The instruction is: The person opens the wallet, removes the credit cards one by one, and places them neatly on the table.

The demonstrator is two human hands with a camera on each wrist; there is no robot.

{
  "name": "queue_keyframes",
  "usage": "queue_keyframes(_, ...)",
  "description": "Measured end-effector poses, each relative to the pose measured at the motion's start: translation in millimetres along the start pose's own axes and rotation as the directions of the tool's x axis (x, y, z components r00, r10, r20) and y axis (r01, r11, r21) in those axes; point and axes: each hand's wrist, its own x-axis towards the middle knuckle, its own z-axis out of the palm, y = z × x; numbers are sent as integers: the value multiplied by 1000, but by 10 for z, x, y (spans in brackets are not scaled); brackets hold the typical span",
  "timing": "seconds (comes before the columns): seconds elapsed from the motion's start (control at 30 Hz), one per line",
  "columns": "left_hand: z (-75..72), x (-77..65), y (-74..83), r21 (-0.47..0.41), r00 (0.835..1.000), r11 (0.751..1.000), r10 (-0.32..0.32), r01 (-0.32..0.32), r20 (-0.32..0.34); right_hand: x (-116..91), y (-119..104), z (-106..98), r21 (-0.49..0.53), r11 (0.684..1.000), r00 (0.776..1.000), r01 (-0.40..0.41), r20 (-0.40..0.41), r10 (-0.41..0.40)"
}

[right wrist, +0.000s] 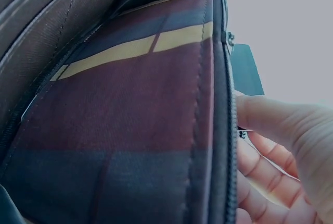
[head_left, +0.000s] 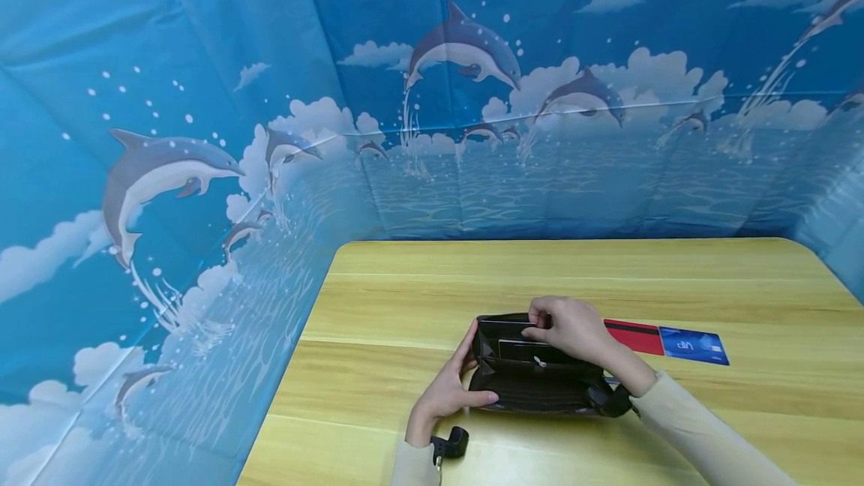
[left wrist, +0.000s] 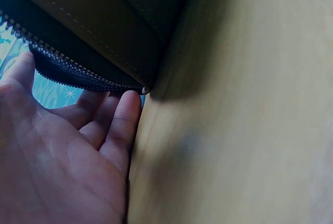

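Dark zip-around wallet (head_left: pixel 540 394), left end gripped in left hand (head_left: pixel 445 390), right hand (head_left: pixel 572 332) bent-fingered at back pocket (head_left: pixel 501 329) (hold unclear), right of right hand a red card (head_left: pixel 634 337), blue card (head_left: pixel 698 345) with illegible white lettering, striped lining (right wrist: pixel 119 99) only in right wrist view

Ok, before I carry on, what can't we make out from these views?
- Whether the right hand pinches anything: its own fingers hide this in the head view, the wallet in the right wrist view.
- What lies deep in the wallet's pockets: head view, hidden by pocket walls.
- The red card's near-left corner: head view, behind the right hand.
- The blue card's fine print: head view, too small.
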Motion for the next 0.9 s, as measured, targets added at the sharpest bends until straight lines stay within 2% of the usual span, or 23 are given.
queue_keyframes(0.47,2,9,2,18,999,999,33,-33,2,-19,48,-21,112,993,998,-49,-44,54)
queue_keyframes(0.67,-1,9,0,27,1000,999,29,-29,-3,-37,40,-67,139,989,996,-58,-57,67)
queue_keyframes(0.9,5,7,26,24,1000,999,26,-26,-1,-45,40,-108,171,979,991,-108,-53,119)
